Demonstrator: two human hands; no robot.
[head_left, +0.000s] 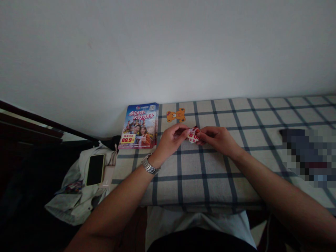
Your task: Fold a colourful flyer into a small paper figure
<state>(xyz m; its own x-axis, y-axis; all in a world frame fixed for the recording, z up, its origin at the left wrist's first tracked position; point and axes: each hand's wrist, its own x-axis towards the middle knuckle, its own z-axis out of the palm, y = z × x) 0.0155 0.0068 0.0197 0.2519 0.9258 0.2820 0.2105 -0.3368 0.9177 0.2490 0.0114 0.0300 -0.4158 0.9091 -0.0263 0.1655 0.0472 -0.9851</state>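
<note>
Between my two hands, above the checked cloth, is a small piece of folded printed paper [194, 135], white and red with large red characters. My left hand [174, 138], with a metal watch [151, 164] on its wrist, pinches the paper's left side. The thumb and fingers of my right hand [216, 138] grip its right side. Parts of the paper are hidden behind the fingers. Just behind my left hand lies a flat orange bear figure [175, 114]. Left of it sits a stack of printed leaflets [139, 126] with a castle picture.
The checked cloth [194, 175] covers a surface against a white wall [183, 52]. At lower left, a phone [95, 170] lies on crumpled pale fabric [70, 203]. A dark pixelated item [301, 147] is at the right.
</note>
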